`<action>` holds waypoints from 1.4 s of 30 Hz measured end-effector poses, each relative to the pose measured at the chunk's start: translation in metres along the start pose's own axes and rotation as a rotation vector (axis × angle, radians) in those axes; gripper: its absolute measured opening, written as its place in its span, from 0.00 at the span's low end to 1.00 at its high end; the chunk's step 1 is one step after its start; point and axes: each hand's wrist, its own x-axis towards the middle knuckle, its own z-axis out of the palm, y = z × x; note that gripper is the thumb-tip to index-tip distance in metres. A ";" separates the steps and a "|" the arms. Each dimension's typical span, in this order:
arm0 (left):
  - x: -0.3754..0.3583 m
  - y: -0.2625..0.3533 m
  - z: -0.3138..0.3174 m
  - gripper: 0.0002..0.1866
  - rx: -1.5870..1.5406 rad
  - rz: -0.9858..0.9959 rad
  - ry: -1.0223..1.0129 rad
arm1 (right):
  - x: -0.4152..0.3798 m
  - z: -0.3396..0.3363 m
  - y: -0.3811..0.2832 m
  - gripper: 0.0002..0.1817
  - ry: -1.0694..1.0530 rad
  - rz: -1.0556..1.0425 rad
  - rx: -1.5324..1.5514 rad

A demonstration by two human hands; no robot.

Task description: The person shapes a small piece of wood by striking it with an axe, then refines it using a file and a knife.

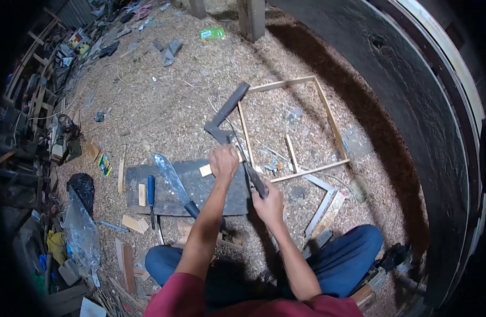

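Note:
My right hand (268,203) is wrapped round the handle of a dark tool (256,180), which looks like a saw and points up and left. My left hand (224,161) is closed over a small light wood strip (206,170) near the right end of a dark plank (140,182). Just beyond it lies a dark angled wooden piece (233,104). A machete (171,177) and a blue-handled tool (151,186) rest on the plank, left of my left forearm. A thin wooden frame (320,100) lies on the ground ahead of my right hand.
A metal square (323,203) lies before my right knee. Wood offcuts (134,223) are near the plank, and a wood block (125,264) is at lower left. Clutter lines the left edge, a post (251,21) stands ahead, and a large dark beam (391,63) runs along the right.

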 end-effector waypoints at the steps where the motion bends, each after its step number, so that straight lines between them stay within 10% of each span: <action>1: 0.005 0.004 0.000 0.14 0.011 -0.031 -0.067 | -0.006 -0.004 -0.004 0.08 -0.014 0.019 -0.019; 42: 0.005 0.016 -0.015 0.16 0.049 -0.031 -0.106 | -0.017 -0.001 -0.002 0.08 0.045 0.051 0.058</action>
